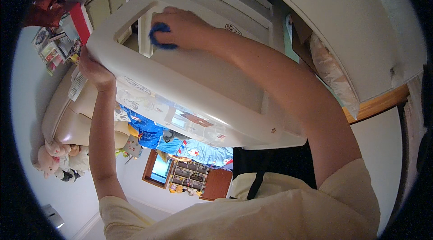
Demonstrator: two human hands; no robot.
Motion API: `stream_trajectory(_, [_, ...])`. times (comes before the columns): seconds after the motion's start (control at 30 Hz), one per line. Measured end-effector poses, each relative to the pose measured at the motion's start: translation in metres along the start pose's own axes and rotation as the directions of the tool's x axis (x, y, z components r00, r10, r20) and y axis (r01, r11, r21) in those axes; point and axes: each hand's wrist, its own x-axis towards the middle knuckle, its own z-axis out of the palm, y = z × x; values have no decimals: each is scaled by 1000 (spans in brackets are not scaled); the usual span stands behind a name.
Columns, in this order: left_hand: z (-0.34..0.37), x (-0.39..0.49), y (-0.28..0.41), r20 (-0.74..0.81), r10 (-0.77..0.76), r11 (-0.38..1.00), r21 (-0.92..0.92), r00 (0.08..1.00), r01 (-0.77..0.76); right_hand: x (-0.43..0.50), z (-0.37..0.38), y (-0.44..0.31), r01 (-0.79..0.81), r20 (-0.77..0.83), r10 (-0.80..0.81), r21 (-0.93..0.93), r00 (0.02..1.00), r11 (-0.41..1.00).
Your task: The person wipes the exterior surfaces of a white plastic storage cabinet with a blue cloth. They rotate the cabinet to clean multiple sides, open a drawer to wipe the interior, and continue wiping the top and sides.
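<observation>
A large white plastic storage unit (pixel 206 94) with rectangular openings is tilted across the view before me. Small printed drawings and a star mark its surface, and a clear printed panel (pixel 169 108) runs along one side. My right hand (pixel 184 28) reaches inside the frame. A blue cloth (pixel 159 36) is bunched in its fingers, close to the inner wall by an opening. At the unit's left corner, my left hand (pixel 96 70) grips the outer edge; some of its fingers are hidden.
A beige sofa (pixel 77 114) with plush toys (pixel 50 160) and blue patterned bedding (pixel 149 135) lie beyond the unit. At the right are a pale panel (pixel 351 30) and a plastic bag (pixel 331 67). A red-sided box (pixel 80 23) stands at upper left.
</observation>
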Motion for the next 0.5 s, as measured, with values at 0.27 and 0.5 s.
stream_trajectory(0.27, [-1,2,8,-37,16,984,-177,999,-22,-22,9,-5,135,-139,-102,252,985,958])
stream_trajectory(0.5, [4,-5,-7,-6,86,988,-128,996,-86,-64,4,-2,207,-147,-170,291,974,934])
